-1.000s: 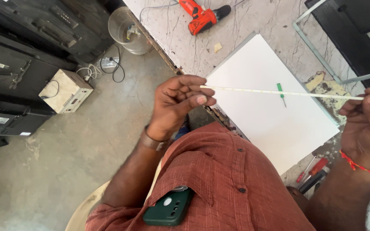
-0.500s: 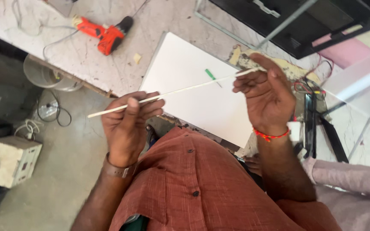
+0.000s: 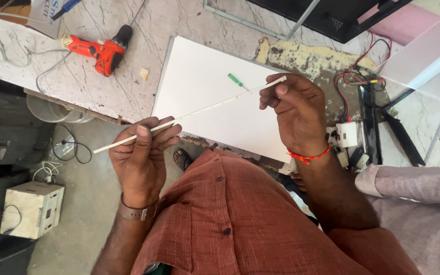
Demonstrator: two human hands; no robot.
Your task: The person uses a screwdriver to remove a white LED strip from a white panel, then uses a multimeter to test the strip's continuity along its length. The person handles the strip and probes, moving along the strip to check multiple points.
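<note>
1. The long thin white strip (image 3: 189, 114) hangs in the air above the white panel (image 3: 215, 97) on the marble tabletop (image 3: 128, 61), slanting from low at the person's left up to the right; it touches neither panel nor tabletop.
2. The left hand (image 3: 141, 160) pinches the strip near its lower end, thumb on top and fingers curled beneath; a short tail sticks out past the grip; I'd keep that pinch light, since so slender a strip looks easy to kink.
3. The right hand (image 3: 294, 109) closes its fingertips on the upper end; holding it by the edges rather than the face seems wise.
4. With both ends held and the middle unsupported, I'd judge even, gentle tension best; twisting one hand against the other could bend it.
5. The green screwdriver (image 3: 236, 80) lies on the panel right under the strip; the orange drill (image 3: 98, 51) rests well off to the left; the wires (image 3: 355, 76) beside the right hand could snag the strip if it dips.
</note>
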